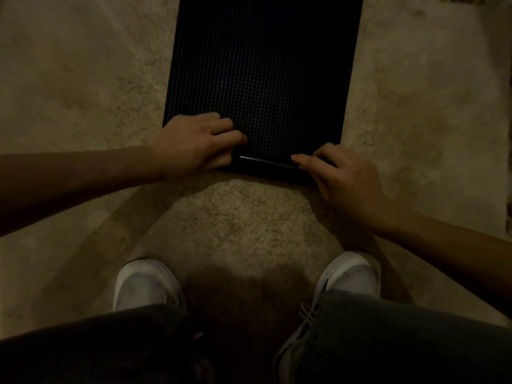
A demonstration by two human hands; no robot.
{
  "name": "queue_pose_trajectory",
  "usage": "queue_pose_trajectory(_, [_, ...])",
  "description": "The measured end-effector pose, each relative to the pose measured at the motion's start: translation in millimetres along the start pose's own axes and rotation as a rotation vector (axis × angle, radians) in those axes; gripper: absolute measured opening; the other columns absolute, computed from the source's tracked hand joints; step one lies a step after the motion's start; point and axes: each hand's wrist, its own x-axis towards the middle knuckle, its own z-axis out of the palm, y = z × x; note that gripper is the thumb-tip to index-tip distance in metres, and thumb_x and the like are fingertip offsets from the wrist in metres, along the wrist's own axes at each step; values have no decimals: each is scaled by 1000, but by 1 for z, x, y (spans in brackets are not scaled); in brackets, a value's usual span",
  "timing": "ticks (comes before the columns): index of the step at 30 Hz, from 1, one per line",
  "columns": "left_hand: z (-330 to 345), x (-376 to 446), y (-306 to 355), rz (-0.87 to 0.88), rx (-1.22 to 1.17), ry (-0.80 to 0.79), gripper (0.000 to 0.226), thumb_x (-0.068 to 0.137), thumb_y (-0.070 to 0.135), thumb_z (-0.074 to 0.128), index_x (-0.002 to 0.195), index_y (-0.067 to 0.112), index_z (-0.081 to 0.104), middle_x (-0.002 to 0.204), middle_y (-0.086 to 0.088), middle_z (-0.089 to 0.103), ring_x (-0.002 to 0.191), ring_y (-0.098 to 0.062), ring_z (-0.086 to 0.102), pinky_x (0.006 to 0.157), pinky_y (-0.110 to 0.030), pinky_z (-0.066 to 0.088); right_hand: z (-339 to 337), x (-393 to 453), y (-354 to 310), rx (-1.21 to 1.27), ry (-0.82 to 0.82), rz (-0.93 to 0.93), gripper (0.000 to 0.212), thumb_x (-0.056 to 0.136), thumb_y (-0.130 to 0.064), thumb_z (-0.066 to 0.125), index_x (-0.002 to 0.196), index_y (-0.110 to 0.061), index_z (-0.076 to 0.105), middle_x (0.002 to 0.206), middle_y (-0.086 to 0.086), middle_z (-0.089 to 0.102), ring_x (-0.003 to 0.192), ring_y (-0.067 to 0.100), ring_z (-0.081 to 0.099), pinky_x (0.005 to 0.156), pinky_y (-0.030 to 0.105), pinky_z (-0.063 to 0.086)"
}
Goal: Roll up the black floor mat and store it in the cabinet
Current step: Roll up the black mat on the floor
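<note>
A black floor mat with a fine grid texture lies flat on the beige carpet, running from the top of the head view down to the middle. Its near edge is slightly lifted and shows a shiny rim. My left hand grips the near left corner, fingers curled over the top surface. At the near right corner, my right hand holds the edge with fingers bent onto the mat. No cabinet is in view.
Beige carpet surrounds the mat on both sides. My two white shoes and dark trouser legs fill the bottom of the view, just behind the mat's near edge. The scene is dim.
</note>
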Motion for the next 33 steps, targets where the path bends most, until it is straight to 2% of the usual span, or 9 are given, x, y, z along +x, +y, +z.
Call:
queue_pose_trajectory(3, [1,1,-3,27,-3,26,34,101,33,42,111,7,63,95,-9,61,80,-28,59,50,-35,46,-1,2,-10,-102,42,36,29,99,-13,62,127,-17,69,87,9,63,77,31,56,60,42,47])
queue_pose_trajectory(5, [1,2,-4,31,-19,41,31,102,30,44,108,7,64,94,-9,59,79,-27,58,50,-36,47,-1,5,-20,-96,25,84,40,97,-6,60,134,-22,64,88,11,59,76,29,52,58,39,44])
queue_pose_trajectory(9, [-1,2,-2,12,-58,10,40,100,35,40,109,5,65,95,-12,56,80,-29,57,51,-41,49,1,15,-38,-104,42,116,39,96,-4,59,132,-20,64,106,17,60,86,31,55,62,39,46])
queue_pose_trajectory(12, [-5,4,-1,6,-60,-6,46,98,38,39,109,4,67,97,-17,56,84,-33,55,51,-40,48,7,25,-52,-51,65,96,32,100,-28,58,127,-13,63,109,15,61,89,31,55,67,42,45])
queue_pose_trajectory(15, [-7,7,1,-9,-49,-15,47,97,38,38,110,3,68,98,-19,57,85,-34,54,54,-40,48,16,32,-52,-87,20,42,45,100,-49,55,122,-11,64,107,14,62,89,32,56,70,43,45])
queue_pose_trajectory(20, [-6,6,3,-50,-65,3,44,99,32,39,112,1,66,98,-18,60,83,-35,59,52,-46,51,21,36,-38,-99,41,-55,47,101,-53,53,122,-12,64,105,14,62,86,31,56,68,44,47])
queue_pose_trajectory(24, [0,3,7,-70,36,58,35,101,30,44,118,5,63,101,-18,57,83,-33,53,60,-39,46,21,41,-32,-73,48,-78,44,105,-49,49,123,-12,64,105,14,63,85,31,55,65,42,46])
queue_pose_trajectory(27, [9,-4,13,-126,128,74,43,103,41,44,123,6,58,109,-22,54,88,-35,51,71,-44,42,18,46,-30,-39,37,-62,42,106,-46,46,123,-13,65,104,12,63,85,30,55,65,42,47])
queue_pose_trajectory(33, [19,-6,11,-83,348,20,71,93,64,41,123,2,56,108,-23,58,88,-37,53,73,-45,41,15,58,-28,6,15,42,32,108,-36,44,111,-16,69,95,7,61,79,22,53,57,34,45])
